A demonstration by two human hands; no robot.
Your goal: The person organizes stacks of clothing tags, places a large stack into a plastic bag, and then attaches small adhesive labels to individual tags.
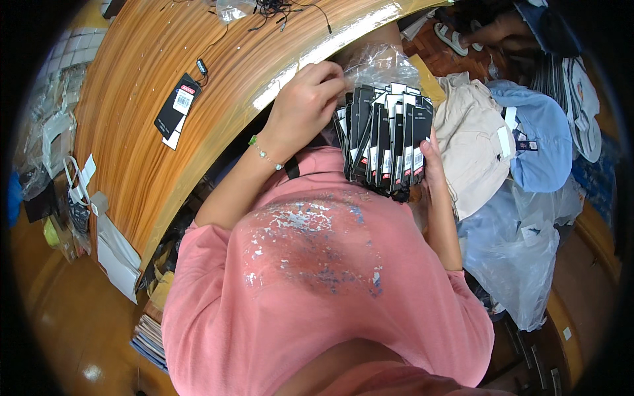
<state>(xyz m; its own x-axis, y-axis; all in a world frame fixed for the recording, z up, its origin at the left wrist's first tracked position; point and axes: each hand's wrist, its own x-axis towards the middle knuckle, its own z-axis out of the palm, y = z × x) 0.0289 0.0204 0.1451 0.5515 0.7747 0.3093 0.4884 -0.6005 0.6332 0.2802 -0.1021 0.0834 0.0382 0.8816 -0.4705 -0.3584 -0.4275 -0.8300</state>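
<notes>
A thick bundle of black-and-white hang tags (389, 135) is fanned out in front of my chest. My right hand (432, 160) grips it from the right side, thumb on the edge of the tags and the other fingers mostly hidden behind. Beside the bundle's upper left corner is my left hand (309, 99), its fingers curled together in a pinch. Whatever lies between those fingertips is hidden. Just behind the tags sits a crumpled transparent plastic bag (380, 65). One black hang tag (177, 105) with a white label and cord lies apart on the wooden table.
The curved wooden table (139, 171) fills the left side, with black tag cords (274, 10) at its far edge. To the right are a beige cap (472, 145), a blue cap (535, 135) and a plastic bag (512, 251). Another person's sandalled foot (456, 39) shows at upper right.
</notes>
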